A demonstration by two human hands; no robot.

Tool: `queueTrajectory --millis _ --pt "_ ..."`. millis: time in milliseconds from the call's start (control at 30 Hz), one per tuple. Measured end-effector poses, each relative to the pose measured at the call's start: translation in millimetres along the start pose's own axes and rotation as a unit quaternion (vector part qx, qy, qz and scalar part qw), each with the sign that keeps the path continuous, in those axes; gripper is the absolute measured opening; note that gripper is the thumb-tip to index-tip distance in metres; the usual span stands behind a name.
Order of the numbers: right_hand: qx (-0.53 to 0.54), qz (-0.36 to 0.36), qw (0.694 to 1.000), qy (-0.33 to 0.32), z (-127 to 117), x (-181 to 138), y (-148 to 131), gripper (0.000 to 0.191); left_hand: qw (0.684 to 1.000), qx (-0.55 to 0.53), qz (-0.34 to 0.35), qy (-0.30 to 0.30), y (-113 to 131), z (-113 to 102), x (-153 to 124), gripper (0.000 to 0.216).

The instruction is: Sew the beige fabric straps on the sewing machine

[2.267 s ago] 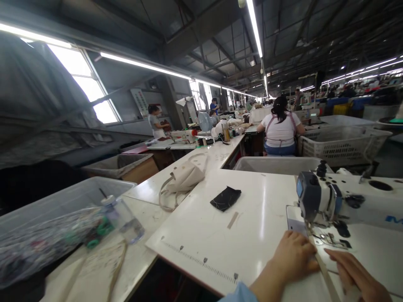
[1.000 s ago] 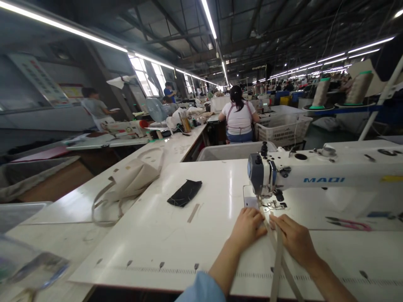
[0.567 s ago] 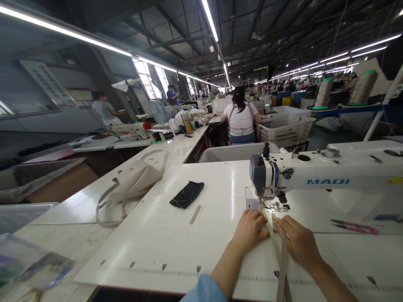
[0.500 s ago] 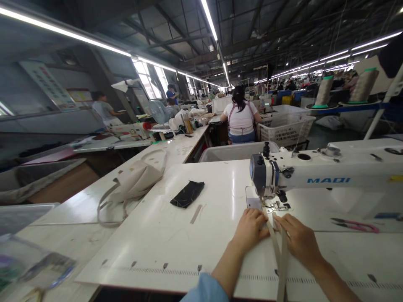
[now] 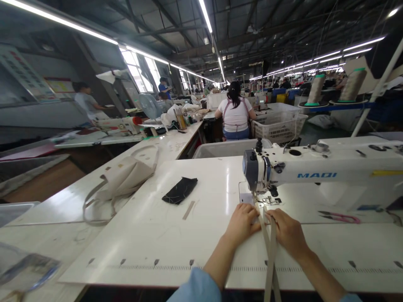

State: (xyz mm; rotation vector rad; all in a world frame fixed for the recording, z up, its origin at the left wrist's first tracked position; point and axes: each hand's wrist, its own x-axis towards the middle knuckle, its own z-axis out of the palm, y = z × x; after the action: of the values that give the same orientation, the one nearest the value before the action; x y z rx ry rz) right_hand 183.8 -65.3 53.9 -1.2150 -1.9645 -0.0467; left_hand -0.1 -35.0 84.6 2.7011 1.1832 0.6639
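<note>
A sewing machine (image 5: 315, 167) stands at the right of the white table. A narrow beige fabric strap (image 5: 270, 264) runs from under its needle area toward me, its two lengths crossing near the table's front edge. Just in front of the presser foot, my left hand (image 5: 242, 222) is closed at the strap's left side, with its thumb against the fabric. My right hand (image 5: 289, 233) pinches the right-hand length between thumb and fingers. The fingertips partly hide the strap where it meets the machine.
Pink-handled snips (image 5: 341, 217) lie under the machine arm. A black fabric piece (image 5: 180, 191) and a short beige strip (image 5: 188, 210) rest left of my hands. Farther left is a beige bag piece (image 5: 124, 178). A seated person (image 5: 235, 113) works ahead beside a white basket (image 5: 278, 128).
My view has turned slightly right, so the scene sits farther left. Both hands remain at the strap by the needle; its lengths now cross more openly near the front edge.
</note>
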Motion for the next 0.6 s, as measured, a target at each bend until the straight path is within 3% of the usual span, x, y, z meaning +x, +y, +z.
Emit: queueTrajectory --millis 600 --pt "-0.014 0.013 1.0 -0.001 -5.5 -1.6 -1.6 0.019 1.0 0.01 0.011 0.005 0.2 5.0 0.1 0.018"
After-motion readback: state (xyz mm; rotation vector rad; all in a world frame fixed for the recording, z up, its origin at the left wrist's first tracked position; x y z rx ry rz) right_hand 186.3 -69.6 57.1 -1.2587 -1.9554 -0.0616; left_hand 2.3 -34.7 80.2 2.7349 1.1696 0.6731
